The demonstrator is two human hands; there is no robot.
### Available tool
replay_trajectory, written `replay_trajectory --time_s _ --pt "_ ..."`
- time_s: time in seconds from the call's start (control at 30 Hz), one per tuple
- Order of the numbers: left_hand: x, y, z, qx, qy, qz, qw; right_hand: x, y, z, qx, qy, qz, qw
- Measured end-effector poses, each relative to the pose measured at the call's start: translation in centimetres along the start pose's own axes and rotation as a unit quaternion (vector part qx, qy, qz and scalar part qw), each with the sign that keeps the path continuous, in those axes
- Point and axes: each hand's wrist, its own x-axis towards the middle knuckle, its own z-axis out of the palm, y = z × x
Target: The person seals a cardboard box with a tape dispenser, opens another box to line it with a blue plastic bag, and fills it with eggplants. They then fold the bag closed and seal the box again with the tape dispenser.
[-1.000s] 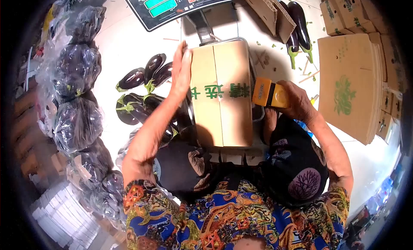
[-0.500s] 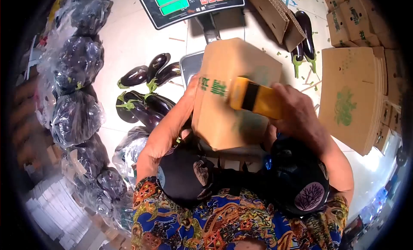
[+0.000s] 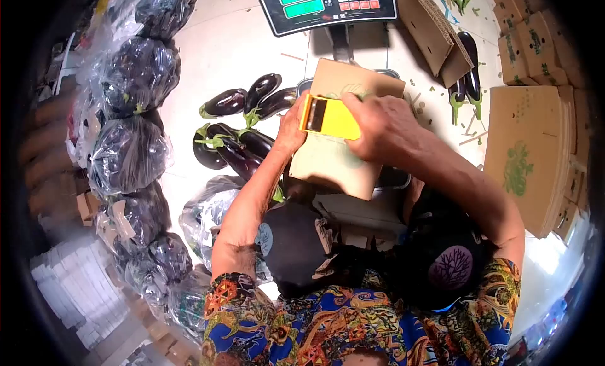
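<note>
A cardboard box (image 3: 334, 167) sits tilted in front of me, over the scale's platform. Its left side is held by my left hand (image 3: 292, 130), the fingers bent at the upper left edge. My right hand (image 3: 384, 127) grips a yellow tape dispenser (image 3: 340, 119) from the right. The dispenser lies across the box's top face, its dark slotted end right beside my left fingers. Several loose eggplants (image 3: 236, 155) lie on the floor just left of my left forearm.
Beyond the box stands a scale display (image 3: 328, 10) with lit green readouts. Bagged eggplants (image 3: 129, 155) line the left side. Flattened cartons (image 3: 523, 158) are stacked at right. An open carton (image 3: 435, 35) and more eggplants (image 3: 469, 63) are at upper right.
The box has turned and tipped, hiding its green-printed side. My right hand has brought the tape dispenser left across it, up to my left hand. The whole view has shifted slightly.
</note>
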Motion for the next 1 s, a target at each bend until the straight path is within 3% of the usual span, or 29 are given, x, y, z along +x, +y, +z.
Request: replay_trajectory --time_s 0.03,0.07,0.27,0.4,0.6,0.7,0.83,0.87,0.9,0.97,1.0 --pt "-0.1 2.1 -0.3 -0.035 0.013 -0.06 0.998 -0.3 0.0 -0.4 -0.002 -0.026 0.011 1.0" --pt "-0.1 3.0 -0.5 -0.038 0.03 -0.074 0.996 -0.8 0.0 -1.0 -0.041 -0.103 0.077 0.991" --pt "-0.2 3.7 -0.4 -0.049 0.053 -0.078 0.994 -11.2 5.1 -2.3 -0.015 -0.028 0.095 0.995" --pt "-0.5 4.9 -0.7 -0.041 0.054 -0.11 0.992 -16.4 8.3 -1.1 0.05 -0.026 0.228 0.972" --pt "-0.2 2.3 0.1 -0.166 0.047 -0.192 0.966 -14.8 12.8 5.4 0.069 -0.006 0.154 0.986" --pt "-0.2 4.4 -0.1 -0.334 0.003 -0.274 0.902 -14.0 12.7 6.2 0.064 0.005 0.152 0.986" --pt "-0.3 4.5 0.4 -0.427 -0.014 -0.27 0.863 -15.0 11.9 6.3 0.054 0.038 0.169 0.983" --pt "-0.1 3.9 0.9 -0.515 -0.047 -0.283 0.808 -15.6 11.3 5.9 0.047 0.044 0.176 0.982" --pt "-0.2 4.6 1.6 -0.573 -0.079 -0.296 0.76 -15.6 10.5 4.5 0.06 0.058 0.164 0.983" --pt "-0.2 3.3 4.2 -0.619 -0.125 -0.266 0.729 -14.5 7.9 -0.6 0.082 0.086 0.146 0.982" --pt "-0.1 2.8 5.3 -0.639 -0.151 -0.249 0.712 -13.4 6.5 -3.2 0.048 0.055 0.158 0.985"
